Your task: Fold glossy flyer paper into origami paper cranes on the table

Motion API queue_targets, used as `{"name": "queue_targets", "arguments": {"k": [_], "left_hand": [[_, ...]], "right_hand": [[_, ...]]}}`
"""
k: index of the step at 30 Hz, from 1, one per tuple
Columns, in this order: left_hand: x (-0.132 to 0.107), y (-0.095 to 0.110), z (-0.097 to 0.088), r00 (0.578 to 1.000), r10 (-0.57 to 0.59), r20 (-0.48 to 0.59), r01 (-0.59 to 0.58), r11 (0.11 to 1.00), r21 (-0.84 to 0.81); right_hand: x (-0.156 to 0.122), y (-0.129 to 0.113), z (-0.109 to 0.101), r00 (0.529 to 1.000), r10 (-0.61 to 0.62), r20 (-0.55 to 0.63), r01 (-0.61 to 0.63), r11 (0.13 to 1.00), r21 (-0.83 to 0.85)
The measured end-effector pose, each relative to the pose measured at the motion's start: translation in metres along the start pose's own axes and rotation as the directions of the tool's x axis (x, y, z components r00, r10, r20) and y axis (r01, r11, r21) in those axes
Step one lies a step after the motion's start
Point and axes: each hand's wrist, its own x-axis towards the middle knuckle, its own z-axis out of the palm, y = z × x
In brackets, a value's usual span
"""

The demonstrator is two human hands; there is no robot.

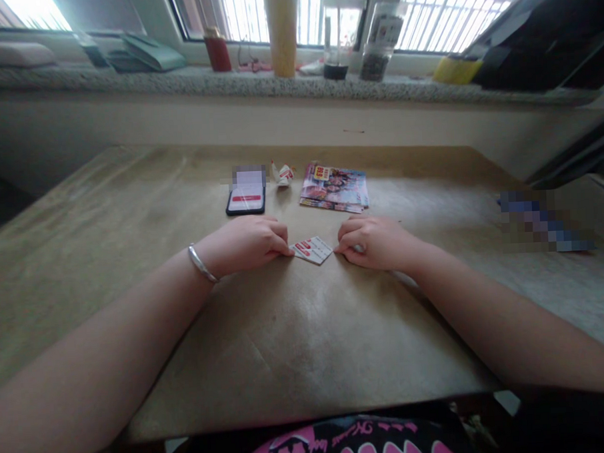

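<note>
A small folded paper (312, 250), white with red and grey print, lies on the table in a diamond-like shape. At its left corner, the thumb and fingers of my left hand (247, 243) are pinched together on the paper. My right hand (373, 242) is also closed, with its fingertips pinched at the right corner. A silver bangle (202, 263) circles my left wrist. Just beyond the hands are a phone (247, 200) with a lit screen, a crumpled or folded paper piece (282, 176) and a small stack of printed leaflets (334, 187).
The table (307, 340) reaches to the wall below a stone windowsill (175, 82). On the sill stand a red container (217, 50), a tall yellow cylinder (281, 34), clear containers (375, 46) and a yellow object (456, 69). A blurred-out bluish item (542, 223) lies at right.
</note>
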Motion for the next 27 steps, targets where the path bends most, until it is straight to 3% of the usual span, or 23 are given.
{"name": "queue_targets", "arguments": {"k": [3,7,13,16,22,27], "left_hand": [[0.000,-0.001,0.002,1.000,0.011,-0.023,-0.010,0.999,0.033],[0.001,-0.002,0.008,0.997,0.032,-0.076,-0.021,0.990,0.139],[0.005,-0.003,0.015,0.988,0.059,-0.145,-0.030,0.980,0.194],[0.005,-0.002,0.016,0.987,0.044,-0.153,-0.010,0.976,0.219],[0.007,0.011,0.017,0.979,-0.110,-0.173,0.159,0.940,0.301],[0.011,0.018,0.025,0.959,-0.178,-0.222,0.206,0.973,0.107]], "right_hand": [[0.003,-0.002,0.006,0.993,0.110,-0.050,-0.106,0.992,0.064],[0.007,-0.007,0.014,0.943,0.305,-0.136,-0.285,0.947,0.149],[0.010,-0.008,0.022,0.969,0.161,-0.190,-0.131,0.978,0.164],[0.009,-0.006,0.025,0.962,0.178,-0.208,-0.144,0.975,0.169],[0.010,-0.009,0.025,0.965,0.160,-0.209,-0.125,0.978,0.170],[0.013,-0.017,0.022,0.975,0.151,-0.160,-0.126,0.980,0.155]]}}
